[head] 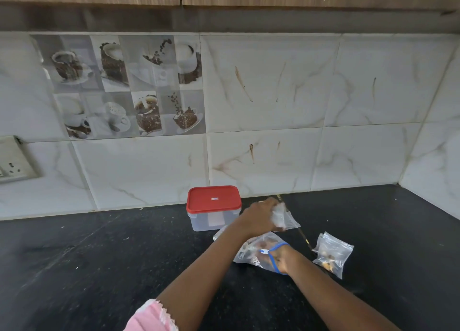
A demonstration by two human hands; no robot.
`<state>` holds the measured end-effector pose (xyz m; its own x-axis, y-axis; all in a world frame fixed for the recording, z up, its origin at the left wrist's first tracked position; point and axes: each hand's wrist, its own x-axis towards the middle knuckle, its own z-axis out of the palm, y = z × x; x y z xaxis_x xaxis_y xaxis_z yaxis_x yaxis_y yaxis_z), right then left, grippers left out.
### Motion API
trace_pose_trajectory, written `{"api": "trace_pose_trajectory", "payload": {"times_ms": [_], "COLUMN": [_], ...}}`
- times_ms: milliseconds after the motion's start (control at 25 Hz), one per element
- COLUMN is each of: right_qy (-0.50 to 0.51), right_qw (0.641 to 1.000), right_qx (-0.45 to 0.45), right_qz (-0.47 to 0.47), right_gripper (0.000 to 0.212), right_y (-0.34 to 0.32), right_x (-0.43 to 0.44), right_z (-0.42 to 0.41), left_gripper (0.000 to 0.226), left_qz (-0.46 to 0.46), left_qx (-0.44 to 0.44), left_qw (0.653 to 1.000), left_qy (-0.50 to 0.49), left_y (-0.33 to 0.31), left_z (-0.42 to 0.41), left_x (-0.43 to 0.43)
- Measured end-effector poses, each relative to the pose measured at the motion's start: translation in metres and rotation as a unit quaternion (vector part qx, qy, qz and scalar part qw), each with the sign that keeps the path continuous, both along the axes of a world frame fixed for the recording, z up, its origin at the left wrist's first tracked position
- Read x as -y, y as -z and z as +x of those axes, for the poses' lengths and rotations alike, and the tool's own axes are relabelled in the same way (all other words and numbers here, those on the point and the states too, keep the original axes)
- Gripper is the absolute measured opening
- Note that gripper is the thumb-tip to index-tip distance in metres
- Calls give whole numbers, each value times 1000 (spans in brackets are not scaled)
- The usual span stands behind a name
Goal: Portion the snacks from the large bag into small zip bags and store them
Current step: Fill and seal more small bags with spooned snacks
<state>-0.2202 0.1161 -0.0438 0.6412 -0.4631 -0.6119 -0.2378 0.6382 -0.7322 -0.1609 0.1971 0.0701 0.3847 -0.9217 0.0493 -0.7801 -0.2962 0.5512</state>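
So the black countertop (99, 256) has everything bunched near the back wall. The left hand (261, 215) reaches across, fingers curled around an empty small zip bag (286, 218), which is crumpled in the grip with its bottom corner trailing on the counter. The right hand (282, 259) is pushed into the blue-rimmed mouth of the large bag (251, 252), which lies on its side with brown snacks showing through the plastic. Can't tell what those fingers are doing in there; the bag hides them. Just right of that sits a filled small zip bag (332, 253), a few snack pieces in its lower corner, apart from both hands. A clear plastic container (211, 222) with its red lid (214, 199) on stands to the left of the left hand, close to the marble-look tiles (273, 94). A pink sleeve (151, 318) shows at the bottom edge, and a wall socket (12, 161) at far left.
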Motion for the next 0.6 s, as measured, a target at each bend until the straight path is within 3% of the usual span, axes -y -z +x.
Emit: {"api": "trace_pose_trajectory", "payload": {"times_ms": [160,240,440,600], "right_qy": [70,65,51,95], "right_qw": [997,997,991,981], "right_qx": [15,-12,-60,-73], "right_qz": [-17,-47,-111,-151], "right_gripper": [28,16,32,23], "right_y": [-14,-16,-9,-15], "right_x": [-4,-5,0,9], "right_z": [-19,-33,-48,-52], "left_gripper": [72,70,64,65], "left_qz": [125,126,145,109], "left_qx": [6,5,84,164], "left_qw": [989,989,983,979], "left_qy": [74,78,75,45], "left_y": [6,9,16,21], "left_z": [-21,-20,-19,-23], "left_x": [8,8,8,8]}}
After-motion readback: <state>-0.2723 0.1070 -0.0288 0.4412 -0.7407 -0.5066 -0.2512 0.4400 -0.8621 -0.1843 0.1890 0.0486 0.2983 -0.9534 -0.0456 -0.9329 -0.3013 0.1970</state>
